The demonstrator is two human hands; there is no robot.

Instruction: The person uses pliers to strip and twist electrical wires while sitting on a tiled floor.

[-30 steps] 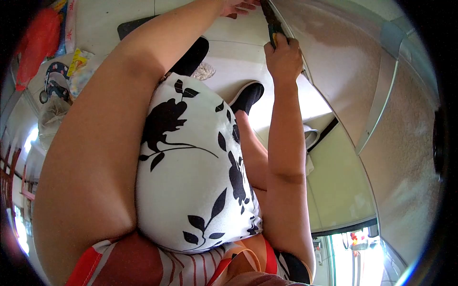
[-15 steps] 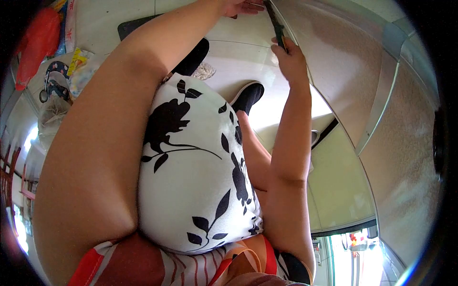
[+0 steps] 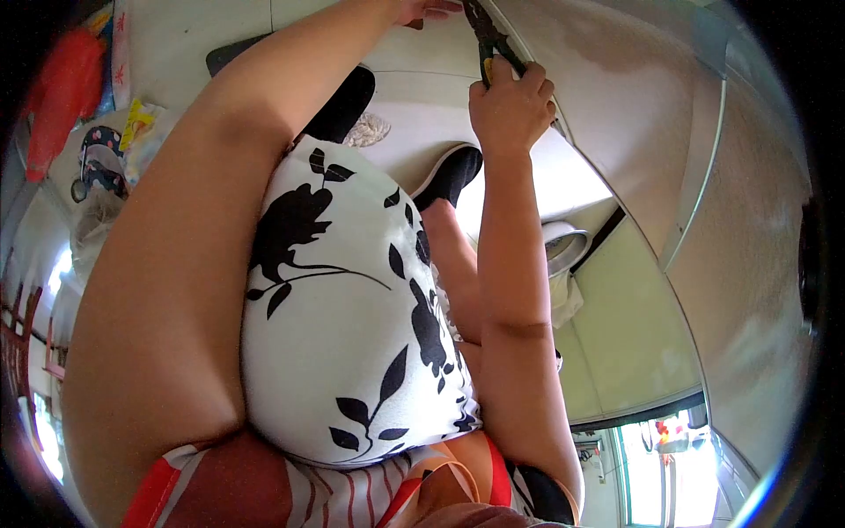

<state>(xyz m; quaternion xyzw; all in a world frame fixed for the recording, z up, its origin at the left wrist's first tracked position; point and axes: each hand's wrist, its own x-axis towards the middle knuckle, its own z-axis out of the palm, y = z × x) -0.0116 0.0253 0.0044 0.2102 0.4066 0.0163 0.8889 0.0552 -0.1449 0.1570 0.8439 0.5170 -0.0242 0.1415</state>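
At the top edge my left hand point(image 3: 428, 9) is partly cut off, with its visible fingers stretched toward the tool; a small brown patch under it is too small to name. My right hand point(image 3: 512, 104) grips the handles of a dark, worn hand tool point(image 3: 484, 31), like pliers or shears, with green and yellow on the handles. The handles stand apart, and the tool's upper end runs up to the frame edge beside my left fingertips. A white garment with black flowers point(image 3: 326, 352) covers my bent body between the arms.
Dark shoes point(image 3: 453, 176) rest on the pale floor by a beige tuft point(image 3: 368, 129). A metal bowl point(image 3: 565, 246) lies right of my forearm. A brownish panel point(image 3: 616, 106) rises at right. Red bag point(image 3: 66, 97) and plastic bags point(image 3: 95, 220) lie at left.
My right hand first turned and shifted right, then came back left with its fingers round the handles, which now stand wider apart. The view has shifted slightly, and more of the bowl shows.
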